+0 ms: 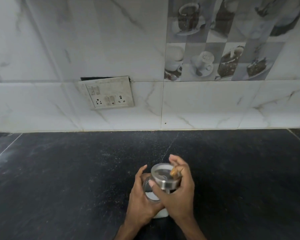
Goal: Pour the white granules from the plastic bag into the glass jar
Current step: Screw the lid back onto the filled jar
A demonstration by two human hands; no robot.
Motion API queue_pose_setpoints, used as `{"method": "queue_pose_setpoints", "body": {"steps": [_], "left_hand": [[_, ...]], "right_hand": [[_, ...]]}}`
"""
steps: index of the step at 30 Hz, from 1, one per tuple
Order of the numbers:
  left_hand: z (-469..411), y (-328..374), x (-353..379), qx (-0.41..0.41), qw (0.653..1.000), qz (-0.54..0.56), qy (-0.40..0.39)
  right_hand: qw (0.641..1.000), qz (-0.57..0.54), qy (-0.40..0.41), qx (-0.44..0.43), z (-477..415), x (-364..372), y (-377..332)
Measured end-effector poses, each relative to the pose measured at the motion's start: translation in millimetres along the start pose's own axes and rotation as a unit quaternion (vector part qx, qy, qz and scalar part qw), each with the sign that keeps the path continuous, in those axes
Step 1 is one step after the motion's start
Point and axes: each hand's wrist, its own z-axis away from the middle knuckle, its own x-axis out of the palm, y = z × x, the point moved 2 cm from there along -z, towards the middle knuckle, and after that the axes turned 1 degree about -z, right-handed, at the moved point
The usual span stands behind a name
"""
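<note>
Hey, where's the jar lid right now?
Low centre of the head view: the lid is in the right hand, tilted above the glass jar the left hand grips.

- Dark counter (59,179) lies bare left, right and ahead of both hands
- Tiled wall (215,108) with a switchboard (109,94) closes the far side
</note>
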Motion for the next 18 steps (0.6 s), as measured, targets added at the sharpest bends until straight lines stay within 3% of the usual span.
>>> {"method": "queue_pose_setpoints", "body": {"steps": [10,18], "left_hand": [[0,-10,0,0.012,0.999,0.039,-0.002],[-1,-13,3,0.016,0.998,0.062,0.001]], "right_hand": [[0.996,0.019,-0.087,-0.004,26,14,18],[0.995,0.036,-0.094,-0.027,34,15,28]]}}
